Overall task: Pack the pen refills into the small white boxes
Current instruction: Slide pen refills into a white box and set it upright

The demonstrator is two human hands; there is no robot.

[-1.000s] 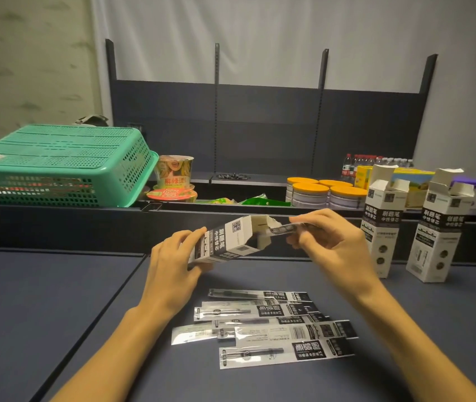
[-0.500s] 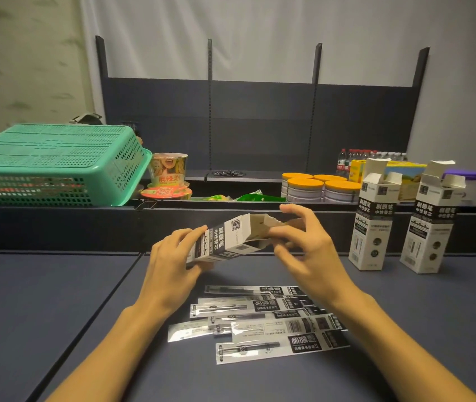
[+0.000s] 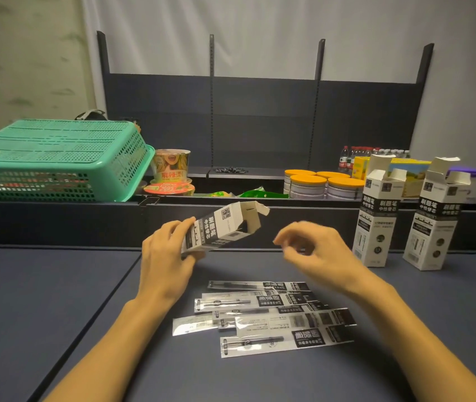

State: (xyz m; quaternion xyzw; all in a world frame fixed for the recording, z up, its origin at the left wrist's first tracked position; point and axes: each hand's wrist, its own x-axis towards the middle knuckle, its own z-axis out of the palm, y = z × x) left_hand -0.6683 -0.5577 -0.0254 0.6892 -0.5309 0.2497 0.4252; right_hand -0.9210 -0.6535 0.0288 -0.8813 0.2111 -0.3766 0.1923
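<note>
My left hand (image 3: 165, 258) grips a small white box (image 3: 225, 226) with black lettering, tilted with its open flap end up and to the right. My right hand (image 3: 315, 250) hovers just right of the box mouth, fingers loosely curled and blurred, holding nothing that I can see. Several packaged pen refills (image 3: 263, 314) in clear sleeves lie in a loose pile on the dark table below both hands. Two more white boxes (image 3: 376, 221) (image 3: 434, 224) stand upright with open tops at the right.
A green plastic basket (image 3: 57, 161) lies upside down at the back left. Instant noodle cups (image 3: 171, 172), orange-lidded tins (image 3: 318, 182), bottles and a yellow carton (image 3: 360, 166) sit in the trough behind the table. A dark shelf panel (image 3: 260, 111) stands behind.
My right hand pushed a refill into the box mouth, then let go and drew back to the right. The left hand kept its hold on the box.
</note>
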